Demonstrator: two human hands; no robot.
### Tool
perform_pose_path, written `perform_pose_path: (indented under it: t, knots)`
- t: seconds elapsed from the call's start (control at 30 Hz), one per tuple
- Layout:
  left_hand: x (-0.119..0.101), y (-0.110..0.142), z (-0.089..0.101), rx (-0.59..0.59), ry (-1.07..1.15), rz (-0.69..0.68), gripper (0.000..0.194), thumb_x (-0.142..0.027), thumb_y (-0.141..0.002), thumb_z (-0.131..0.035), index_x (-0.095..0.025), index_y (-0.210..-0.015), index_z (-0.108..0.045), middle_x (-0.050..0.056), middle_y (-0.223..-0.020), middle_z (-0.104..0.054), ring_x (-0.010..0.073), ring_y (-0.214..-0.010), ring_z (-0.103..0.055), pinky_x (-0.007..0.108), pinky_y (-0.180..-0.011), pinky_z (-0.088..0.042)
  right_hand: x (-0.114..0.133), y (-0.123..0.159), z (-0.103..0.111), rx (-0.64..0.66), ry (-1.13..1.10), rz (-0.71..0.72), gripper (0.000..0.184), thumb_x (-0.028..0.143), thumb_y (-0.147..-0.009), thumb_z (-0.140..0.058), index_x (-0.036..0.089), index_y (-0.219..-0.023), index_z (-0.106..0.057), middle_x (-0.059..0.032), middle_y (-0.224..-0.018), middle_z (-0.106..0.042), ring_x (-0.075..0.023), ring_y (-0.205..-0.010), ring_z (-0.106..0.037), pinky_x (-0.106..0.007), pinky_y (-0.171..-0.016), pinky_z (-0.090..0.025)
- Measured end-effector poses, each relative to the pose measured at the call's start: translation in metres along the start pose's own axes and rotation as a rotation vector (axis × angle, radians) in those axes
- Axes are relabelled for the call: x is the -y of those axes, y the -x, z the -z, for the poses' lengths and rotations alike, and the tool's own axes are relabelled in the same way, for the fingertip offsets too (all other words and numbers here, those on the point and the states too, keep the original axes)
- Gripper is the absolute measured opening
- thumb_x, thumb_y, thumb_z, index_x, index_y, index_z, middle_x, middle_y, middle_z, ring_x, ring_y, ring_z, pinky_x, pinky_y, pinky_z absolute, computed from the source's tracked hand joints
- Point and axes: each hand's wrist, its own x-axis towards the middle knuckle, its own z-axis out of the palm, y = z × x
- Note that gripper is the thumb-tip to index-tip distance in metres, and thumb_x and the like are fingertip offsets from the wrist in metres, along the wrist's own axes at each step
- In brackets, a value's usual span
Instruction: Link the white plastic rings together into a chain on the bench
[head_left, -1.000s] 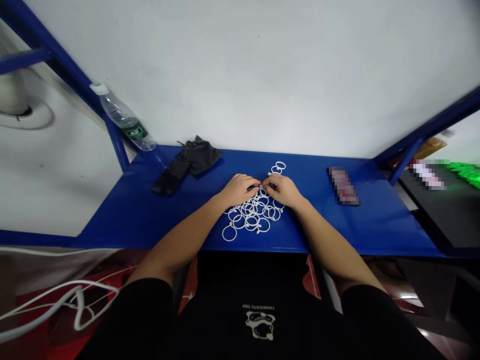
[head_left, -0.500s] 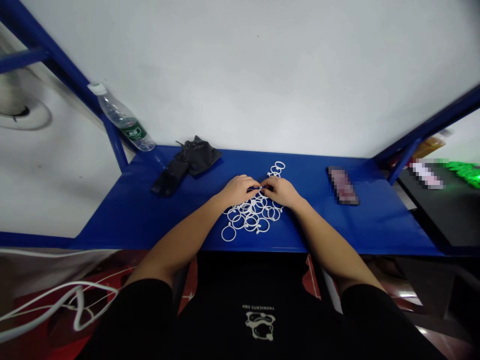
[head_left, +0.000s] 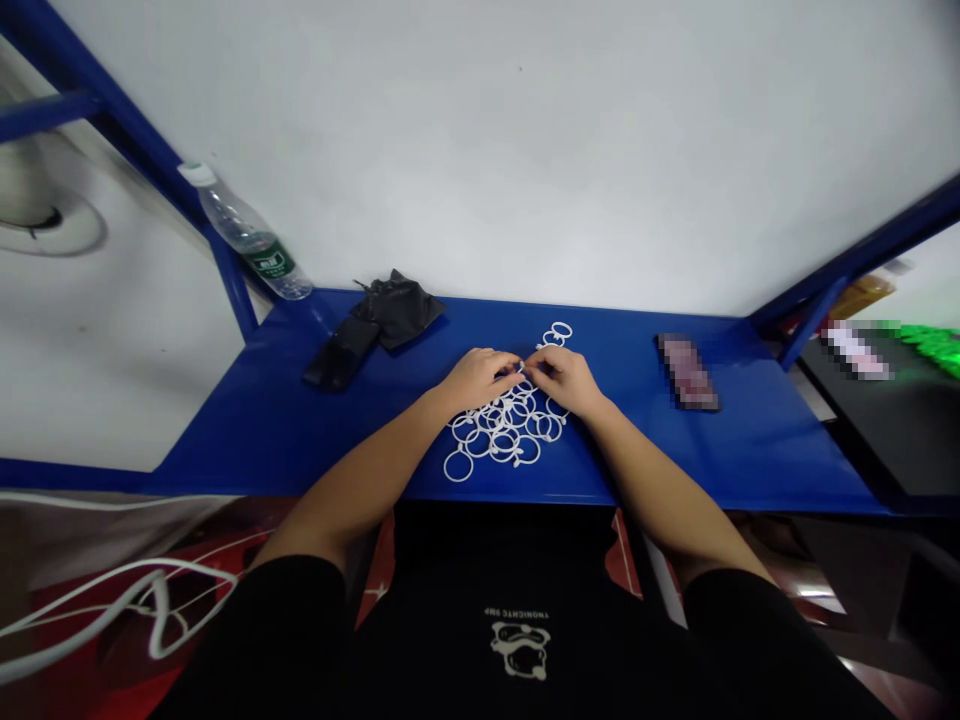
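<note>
A pile of thin white rings (head_left: 504, 443), each with a small knob or eyelet, lies on the blue tabletop (head_left: 247, 420) in front of me. Over its far edge, my left hand (head_left: 481, 381) is closed with thumb and fingers pinching one white ring (head_left: 528, 384). From the other side my right hand (head_left: 564, 377) pinches the same ring near its small knob, fingertips almost touching those of the left. Past my right hand, a few more white rings (head_left: 561, 330) lie in a short row. My fingers partly hide the held ring.
At the back left stand a clear bottle (head_left: 259, 245) with a green label, a black pouch (head_left: 403, 308) and a black phone-like object (head_left: 341, 355). To the right lies a blurred-out phone (head_left: 688, 372). Blue frame posts (head_left: 232, 285) rise at both sides; a wall closes the back.
My right hand has shifted slightly away from me and its fingers have turned over the ring's knob. The left hand stays nearly in place; the pile looks unchanged.
</note>
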Motion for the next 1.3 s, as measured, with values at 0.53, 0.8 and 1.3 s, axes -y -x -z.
perform_pose_path:
  t: [0.53,0.8,1.3]
  knots:
    - [-0.002,0.003,-0.002,-0.162,0.02,-0.164,0.021,-0.03,-0.108,-0.057,-0.02,-0.1,-0.073,0.006,-0.095,-0.079,0.0195,-0.087,-0.073,0.037,-0.085,-0.054,0.004,0.004,0.001,-0.08,-0.054,0.097,0.022,0.029,-0.1,-0.063,0.023,-0.116,-0.077,-0.0028,-0.088,-0.079,-0.0158,-0.07,-0.07,-0.029,-0.067,-0.057]
    - [-0.008,0.003,-0.002,-0.085,-0.016,-0.143,0.022,-0.031,-0.106,-0.06,-0.02,-0.092,-0.073,0.005,-0.09,-0.078,0.0202,-0.085,-0.073,0.039,-0.086,-0.054,0.011,0.003,0.005,0.051,-0.096,-0.003,0.017,0.029,-0.091,-0.062,0.022,-0.098,-0.076,-0.0039,-0.084,-0.079,-0.0171,-0.069,-0.07,-0.028,-0.067,-0.055]
    - [-0.013,0.001,0.001,-0.058,-0.025,-0.157,0.021,-0.033,-0.107,-0.06,-0.021,-0.098,-0.075,0.005,-0.096,-0.079,0.0201,-0.091,-0.073,0.039,-0.091,-0.053,0.008,0.004,0.005,-0.059,-0.078,0.043,0.021,0.023,-0.088,-0.056,0.022,-0.093,-0.076,-0.0028,-0.081,-0.077,-0.0171,-0.067,-0.069,-0.031,-0.068,-0.054]
